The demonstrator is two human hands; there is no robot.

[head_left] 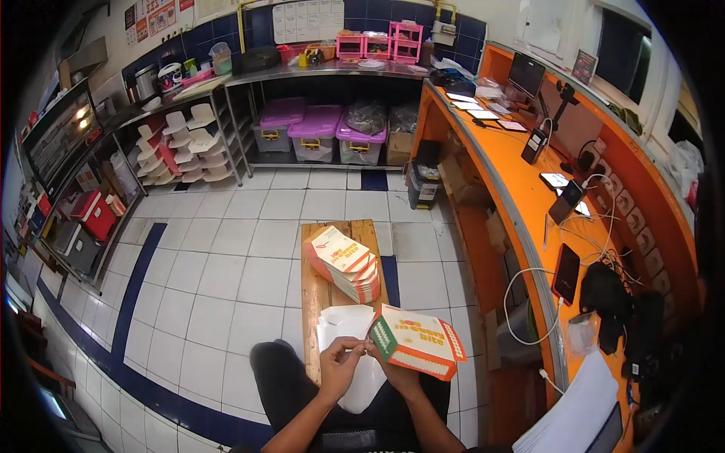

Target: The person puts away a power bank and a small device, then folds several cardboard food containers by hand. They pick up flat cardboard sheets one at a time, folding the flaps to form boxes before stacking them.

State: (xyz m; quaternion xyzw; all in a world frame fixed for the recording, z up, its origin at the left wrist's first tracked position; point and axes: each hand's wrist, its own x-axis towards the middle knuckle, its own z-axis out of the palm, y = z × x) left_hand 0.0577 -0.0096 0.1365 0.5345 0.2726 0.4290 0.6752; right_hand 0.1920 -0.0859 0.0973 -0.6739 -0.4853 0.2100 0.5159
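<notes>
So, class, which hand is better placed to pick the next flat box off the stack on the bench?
Probably the left hand: it only pinches a corner of the box, and the stack lies straight ahead of it. The right hand carries the box from below.

Stack of boxes (343, 263) on bench (313, 296), folded box (417, 341) before it; counter (521, 198) right, shelves (325, 72) behind

White tiled floor (226, 279) with blue border stripe (136, 279) left of the fingers (355, 349). Orange counter (513, 196) to their right. Steel shelf (325, 72) with purple-lidded bins (316, 132) far ahead, against blue-tiled wall (377, 10).
</notes>
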